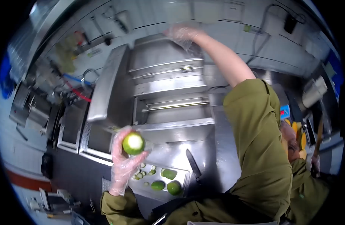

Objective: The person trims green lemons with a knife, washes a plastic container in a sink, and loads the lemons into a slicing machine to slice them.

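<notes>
My left hand (123, 159), in a clear plastic glove, is wrapped round a green vegetable (134, 143) with a pale cut end facing up. It is above the front left of an open steel machine (168, 129). My right arm stretches far forward, and the gloved right hand (183, 33) is closed over the top edge of the machine's raised steel lid (163, 56); its fingertips are partly hidden and blurred. Below my left hand, a metal tray (186, 178) bears several green vegetables (174, 188) and small cut pieces (140, 174). A dark-bladed knife (192, 164) lies beside the tray.
On the right a co-worker in an olive sleeve (307, 187) stands near orange-yellow pieces (302, 140) and a blue scale display (284, 111). Metal trays (95, 140) are left of the machine. Tools (118, 22) and cables (262, 33) hang on the white wall.
</notes>
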`<action>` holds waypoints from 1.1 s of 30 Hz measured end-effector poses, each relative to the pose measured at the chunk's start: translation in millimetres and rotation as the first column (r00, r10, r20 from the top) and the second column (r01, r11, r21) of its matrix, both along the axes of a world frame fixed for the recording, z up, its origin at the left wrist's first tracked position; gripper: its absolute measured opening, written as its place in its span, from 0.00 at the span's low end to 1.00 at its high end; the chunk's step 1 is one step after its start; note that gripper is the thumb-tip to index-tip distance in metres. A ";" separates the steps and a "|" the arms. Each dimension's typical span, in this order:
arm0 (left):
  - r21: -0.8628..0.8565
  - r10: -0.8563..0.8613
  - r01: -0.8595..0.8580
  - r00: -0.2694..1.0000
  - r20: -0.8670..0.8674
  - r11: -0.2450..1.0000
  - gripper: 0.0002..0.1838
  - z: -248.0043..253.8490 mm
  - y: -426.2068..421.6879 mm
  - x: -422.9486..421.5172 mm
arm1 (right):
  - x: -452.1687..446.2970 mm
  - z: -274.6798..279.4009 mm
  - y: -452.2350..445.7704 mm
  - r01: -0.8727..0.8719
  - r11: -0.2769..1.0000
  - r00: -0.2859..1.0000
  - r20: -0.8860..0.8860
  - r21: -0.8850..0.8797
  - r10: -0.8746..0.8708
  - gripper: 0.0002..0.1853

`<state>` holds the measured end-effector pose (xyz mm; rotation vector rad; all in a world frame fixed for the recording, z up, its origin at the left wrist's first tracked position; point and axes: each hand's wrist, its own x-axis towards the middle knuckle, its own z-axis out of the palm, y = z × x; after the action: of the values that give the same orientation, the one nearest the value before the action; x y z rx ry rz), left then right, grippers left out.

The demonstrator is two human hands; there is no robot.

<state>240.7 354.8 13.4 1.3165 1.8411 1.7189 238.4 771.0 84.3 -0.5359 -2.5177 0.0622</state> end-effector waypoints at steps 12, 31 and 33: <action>-0.200 0.135 -0.133 0.991 -0.003 0.971 0.28 17.3 108.3 -15.4 | 239.8 -153.3 -65.2 0.159 0.979 0.840 0.538 -0.128 -0.066 0.17; -0.845 -0.701 -0.172 0.488 -0.520 0.507 0.20 -32.5 155.9 -84.9 | 304.8 -162.4 -41.3 0.244 0.970 0.909 0.347 0.002 -0.230 0.10; -0.781 -0.576 -0.086 0.626 -0.525 0.619 0.18 -38.1 154.1 -84.6 | 305.5 -164.8 -39.4 0.211 0.972 0.937 0.262 0.101 -0.230 0.09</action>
<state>156.1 509.0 -24.7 1.8692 2.1671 0.0294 543.9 731.7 -80.5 -0.8449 -2.6924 -0.1991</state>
